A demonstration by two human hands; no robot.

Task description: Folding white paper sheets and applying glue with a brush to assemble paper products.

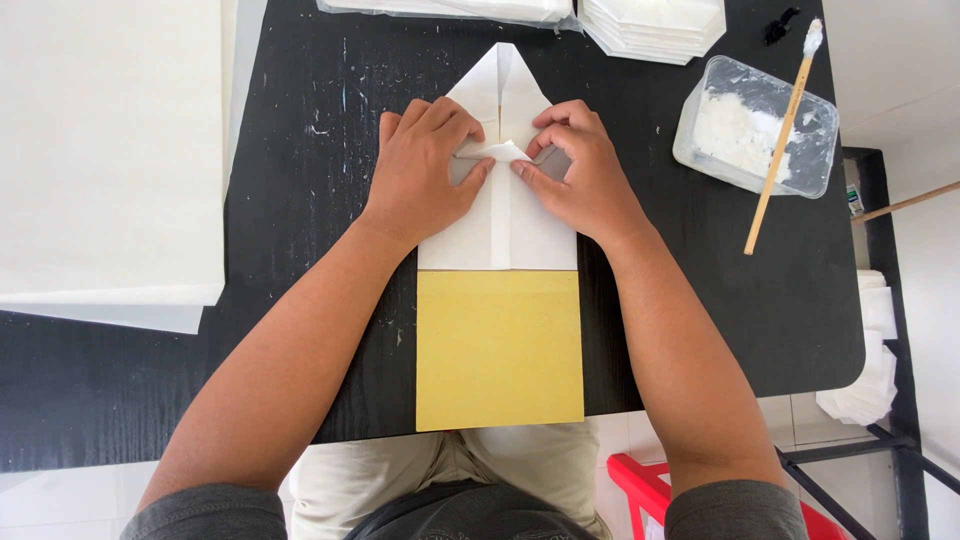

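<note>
A white folded paper piece (505,215) with a pointed top lies on the black table (300,150), over the upper end of a yellow card (498,350). My left hand (425,170) presses on its left half, fingers pinching a small raised flap at the middle. From the other side, my right hand (580,170) pinches the same flap with thumb and forefinger. Both hands touch the paper.
A large stack of white sheets (105,150) covers the table's left. More folded white pieces (655,25) sit at the top edge. A clear tub of white paste (755,125) with a wooden stick (780,140) stands at the right. A red stool (640,485) is below.
</note>
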